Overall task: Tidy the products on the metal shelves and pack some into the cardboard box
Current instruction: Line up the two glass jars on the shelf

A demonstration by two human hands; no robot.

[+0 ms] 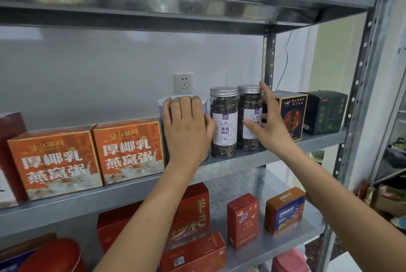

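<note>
Jar (250, 118): clear, silver lid, dark contents, right hand (269, 122) around.

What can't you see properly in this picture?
Head view only:
- White canister: the left hand covers its front, so any label is hidden.
- Right-hand jar: the right hand hides part of its label.
- Dark red box at far left: cut off by the picture's edge.
- Red tin on the bottom shelf: cut off at the bottom edge.
- Cardboard box for packing: not clearly identifiable.
</note>
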